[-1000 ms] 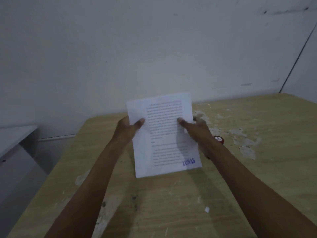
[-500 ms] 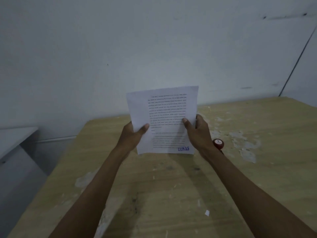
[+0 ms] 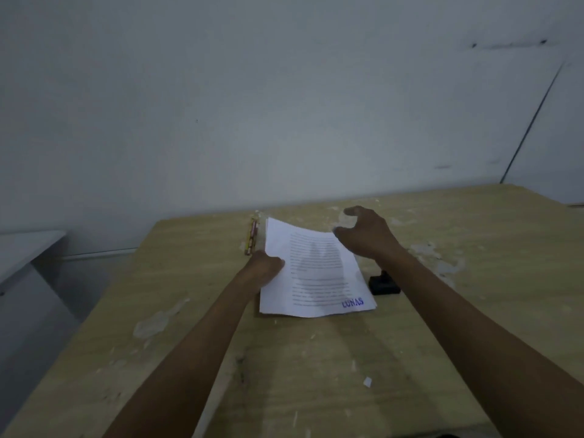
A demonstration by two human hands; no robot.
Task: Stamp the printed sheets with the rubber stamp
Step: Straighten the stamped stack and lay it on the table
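Observation:
A stack of white printed sheets point(image 3: 316, 273) lies on the wooden table point(image 3: 316, 358), with a blue stamp mark "LUNAS" in the top sheet's lower right corner. My left hand point(image 3: 264, 268) grips the stack's left edge, thumb on top. My right hand point(image 3: 366, 235) hovers just above the sheets' upper right corner, fingers apart and curled, holding nothing. A black rubber stamp point(image 3: 384, 284) rests on the table right beside the stack's right edge, under my right forearm.
A yellow and pink pencil-like object point(image 3: 251, 237) lies left of the sheets' top edge. The tabletop has worn, peeled patches point(image 3: 439, 257) at the right and a small paper scrap point(image 3: 367, 381) in front. A grey wall stands behind the table.
The sheets, held upright in both hands before, now lie flat on the table. My right hand has let go and lifted away; my left hand still holds the left edge.

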